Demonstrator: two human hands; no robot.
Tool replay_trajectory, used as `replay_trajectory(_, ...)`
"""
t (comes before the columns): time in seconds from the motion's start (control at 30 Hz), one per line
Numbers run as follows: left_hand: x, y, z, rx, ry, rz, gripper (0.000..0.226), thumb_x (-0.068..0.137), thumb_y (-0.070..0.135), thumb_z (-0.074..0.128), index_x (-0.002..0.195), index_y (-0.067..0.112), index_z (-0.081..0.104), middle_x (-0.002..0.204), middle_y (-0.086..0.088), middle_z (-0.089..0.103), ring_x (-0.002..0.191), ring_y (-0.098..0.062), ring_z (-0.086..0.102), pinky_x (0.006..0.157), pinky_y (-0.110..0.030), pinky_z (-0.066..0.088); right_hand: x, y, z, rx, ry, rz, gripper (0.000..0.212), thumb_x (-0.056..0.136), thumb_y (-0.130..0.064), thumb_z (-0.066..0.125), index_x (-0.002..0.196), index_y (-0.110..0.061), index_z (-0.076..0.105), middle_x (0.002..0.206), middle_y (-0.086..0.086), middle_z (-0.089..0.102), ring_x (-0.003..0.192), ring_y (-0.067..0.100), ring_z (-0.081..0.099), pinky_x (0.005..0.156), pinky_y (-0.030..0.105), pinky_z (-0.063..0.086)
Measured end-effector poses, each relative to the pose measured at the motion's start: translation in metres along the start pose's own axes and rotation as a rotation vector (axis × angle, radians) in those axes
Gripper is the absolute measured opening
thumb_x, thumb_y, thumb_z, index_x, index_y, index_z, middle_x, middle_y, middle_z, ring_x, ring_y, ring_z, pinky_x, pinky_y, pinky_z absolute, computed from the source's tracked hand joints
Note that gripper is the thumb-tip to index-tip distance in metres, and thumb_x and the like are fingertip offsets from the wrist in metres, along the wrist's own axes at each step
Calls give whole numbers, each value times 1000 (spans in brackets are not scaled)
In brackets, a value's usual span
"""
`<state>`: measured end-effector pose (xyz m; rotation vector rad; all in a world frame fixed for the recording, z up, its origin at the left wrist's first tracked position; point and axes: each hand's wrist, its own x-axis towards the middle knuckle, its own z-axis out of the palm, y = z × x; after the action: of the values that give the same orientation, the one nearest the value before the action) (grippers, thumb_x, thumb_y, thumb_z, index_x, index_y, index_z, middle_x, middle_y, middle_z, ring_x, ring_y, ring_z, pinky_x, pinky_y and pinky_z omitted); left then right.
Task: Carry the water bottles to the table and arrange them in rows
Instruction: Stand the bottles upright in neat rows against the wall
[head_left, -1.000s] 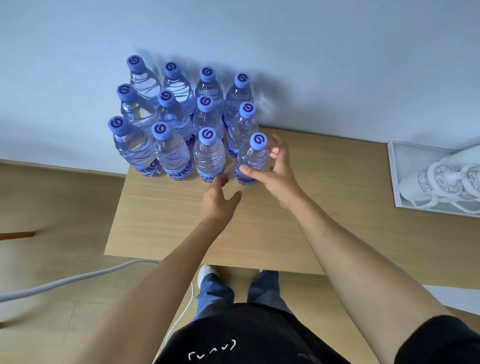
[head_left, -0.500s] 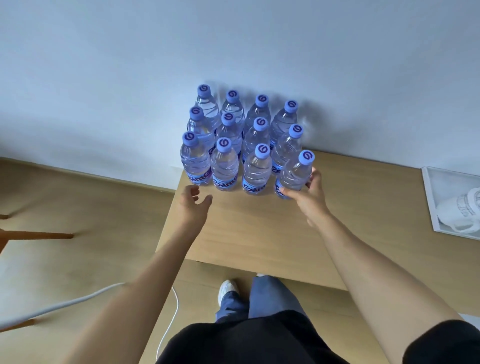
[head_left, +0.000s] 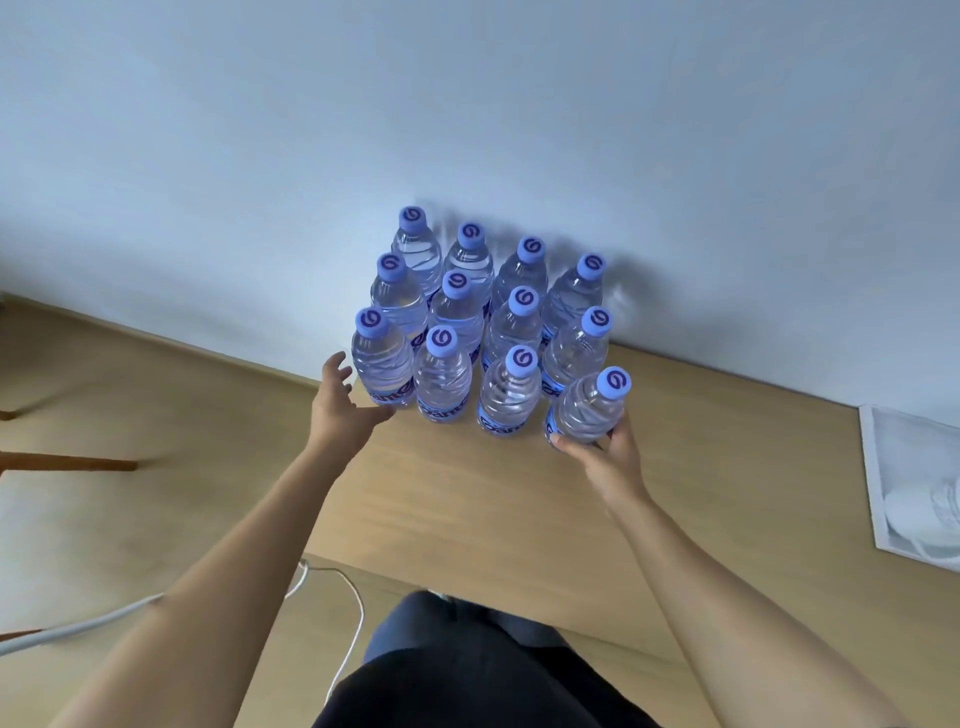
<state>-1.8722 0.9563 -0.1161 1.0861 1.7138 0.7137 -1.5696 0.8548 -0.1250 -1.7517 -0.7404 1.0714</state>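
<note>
Against the pale wall at the far edge of the wooden table (head_left: 467, 493) we see twelve water bottles (head_left: 470, 306) standing upright in a block, four across and three deep, each with a blue cap bearing a darker swirl. We hold the front right bottle (head_left: 589, 410) with our right hand (head_left: 608, 457), fingers and thumb curled round its lower body near the blue label; it leans a little to the right and sits slightly apart from its neighbour in the front row. Whether its base rests fully on the wood we cannot tell. Our left hand (head_left: 340, 402) hovers at the left corner of the block with fingers spread and loosely bent, gripping nothing; its fingertips are just beside the front left bottle (head_left: 382, 364), and we cannot tell if they touch it. Both bare forearms reach forward from the bottom of the view, above dark clothing and blue trousers. At the right edge of the table lies a white tray (head_left: 883, 493) with pale, blurred items in it. To the left, beyond the table, a white cable (head_left: 78, 631) trails over the light wooden floor (head_left: 130, 519), and a brown wooden bar (head_left: 67, 461) shows blurred.
</note>
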Motion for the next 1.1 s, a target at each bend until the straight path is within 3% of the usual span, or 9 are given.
replay_trajectory(0.1,9,4,4,-37,-27,16,90,69,6,86,140,29,36,130,8,50,120,-13,48,86,-30,43,8,0,-3,0,-16,-5,63,70,0,86,121,-15,53,107,-3,69,87,1,67,75,14,51)
replay_trajectory(0.23,12,2,9,-10,-57,14,75,67,6,86,123,38,45,110,19,58,110,-10,57,70,-22,46,7,4,1,20,22,20,64,68,-1,88,120,-21,56,106,-7,72,92,7,69,80,20,53)
replay_trajectory(0.37,16,2,11,-20,-70,22,72,65,12,88,111,49,48,105,26,61,103,3,58,74,-22,45,8,3,5,15,68,40,57,68,-3,87,108,-33,59,96,-15,73,88,5,69,81,23,52)
replay_trajectory(0.47,20,2,10,-25,-98,22,73,62,14,90,102,59,48,105,24,63,101,5,57,76,-22,46,8,3,7,20,89,56,56,68,-2,86,107,-31,61,96,-14,73,89,7,69,83,25,53)
replay_trajectory(0.8,30,2,3,-3,-150,74,73,59,23,92,121,34,56,106,17,68,100,-1,62,74,-20,47,3,-3,25,32,73,75,59,67,1,86,114,-23,60,107,-4,73,94,8,69,79,18,51)
replay_trajectory(1.0,31,3,2,24,-164,88,73,62,21,92,125,29,56,104,19,67,92,11,61,69,-12,45,-1,-4,40,10,104,63,61,68,0,86,118,-20,58,109,-2,72,98,14,68,88,29,53)
replay_trajectory(1.1,30,4,2,42,-175,96,70,64,20,91,124,27,56,101,20,68,85,19,59,67,-7,43,-1,-4,48,-27,119,68,65,66,-2,87,119,-21,56,104,-11,70,90,1,66,84,24,51)
